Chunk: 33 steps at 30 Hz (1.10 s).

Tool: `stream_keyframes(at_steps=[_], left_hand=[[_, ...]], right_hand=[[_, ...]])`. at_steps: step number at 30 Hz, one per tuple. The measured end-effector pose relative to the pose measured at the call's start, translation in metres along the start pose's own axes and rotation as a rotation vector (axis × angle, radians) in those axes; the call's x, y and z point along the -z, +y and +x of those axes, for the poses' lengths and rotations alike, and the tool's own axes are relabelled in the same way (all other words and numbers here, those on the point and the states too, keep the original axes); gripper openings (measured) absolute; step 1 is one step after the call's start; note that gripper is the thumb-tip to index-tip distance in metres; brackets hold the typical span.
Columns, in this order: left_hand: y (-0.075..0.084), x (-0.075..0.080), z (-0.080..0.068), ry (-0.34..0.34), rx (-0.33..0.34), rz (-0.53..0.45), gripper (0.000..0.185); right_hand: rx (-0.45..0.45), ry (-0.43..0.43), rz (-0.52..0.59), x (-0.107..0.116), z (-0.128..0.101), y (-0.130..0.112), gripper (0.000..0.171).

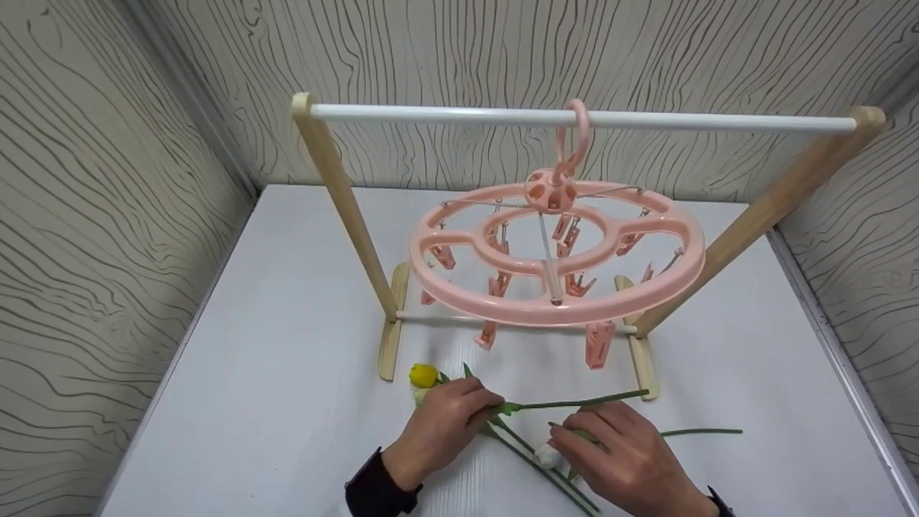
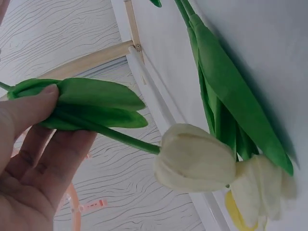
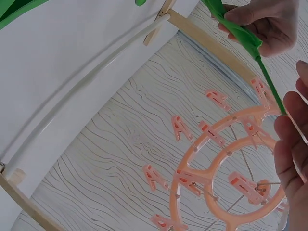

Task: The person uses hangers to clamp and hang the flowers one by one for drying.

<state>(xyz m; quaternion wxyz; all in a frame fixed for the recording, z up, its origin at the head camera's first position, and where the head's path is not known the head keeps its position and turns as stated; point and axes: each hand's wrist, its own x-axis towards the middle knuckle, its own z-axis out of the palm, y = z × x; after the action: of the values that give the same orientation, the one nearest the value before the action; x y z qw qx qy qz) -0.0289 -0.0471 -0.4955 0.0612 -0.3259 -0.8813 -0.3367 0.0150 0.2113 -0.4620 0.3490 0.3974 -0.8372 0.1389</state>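
My left hand (image 1: 452, 424) pinches a white artificial tulip (image 2: 192, 158) by its green leaves (image 2: 101, 94), between thumb and fingers. Its stem (image 1: 581, 403) reaches rightward, just past my right fingertips. Loosely bent, the fingers of my right hand (image 1: 621, 449) are above another white tulip (image 1: 548, 457) on the table; part of that flower is hidden under the hand. A yellow tulip (image 1: 423, 375) lies beyond my left hand, against a white tulip (image 2: 257, 187) with green leaves. Two stems (image 1: 542, 467) run from under my left hand toward the front edge.
A pink round clip hanger (image 1: 556, 312) hangs by its hook from the white bar (image 1: 445, 113) of a wooden stand (image 1: 348, 208). Several pink clips (image 1: 599, 345) dangle low, just beyond the hands. Patterned panels (image 1: 459, 50) enclose the white table (image 1: 287, 323).
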Motion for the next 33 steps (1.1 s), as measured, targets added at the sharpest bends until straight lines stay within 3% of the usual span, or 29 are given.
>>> stream_keyframes(at_steps=[3,7,12,21,29,33], left_hand=[[-0.003,0.003,-0.008,0.086,-0.029,-0.041,0.018],[-0.009,0.009,-0.018,0.223,-0.066,-0.115,0.027],[-0.015,0.019,-0.029,0.338,-0.087,-0.192,0.034],[-0.021,0.033,-0.033,0.466,-0.082,-0.235,0.045],[-0.025,0.037,-0.031,0.53,-0.03,-0.264,0.044],[-0.027,0.036,-0.03,0.541,-0.011,-0.281,0.04]], right_hand=[[-0.055,0.011,0.076,0.0,0.0,0.001,0.035],[-0.165,0.037,0.275,-0.005,0.006,-0.002,0.026],[-0.258,0.113,0.433,-0.016,0.021,-0.013,0.02],[-0.416,0.185,0.588,-0.032,0.057,-0.037,0.06],[-0.576,0.244,0.684,-0.038,0.094,-0.037,0.066],[-0.566,0.301,0.679,-0.04,0.109,-0.034,0.059]])
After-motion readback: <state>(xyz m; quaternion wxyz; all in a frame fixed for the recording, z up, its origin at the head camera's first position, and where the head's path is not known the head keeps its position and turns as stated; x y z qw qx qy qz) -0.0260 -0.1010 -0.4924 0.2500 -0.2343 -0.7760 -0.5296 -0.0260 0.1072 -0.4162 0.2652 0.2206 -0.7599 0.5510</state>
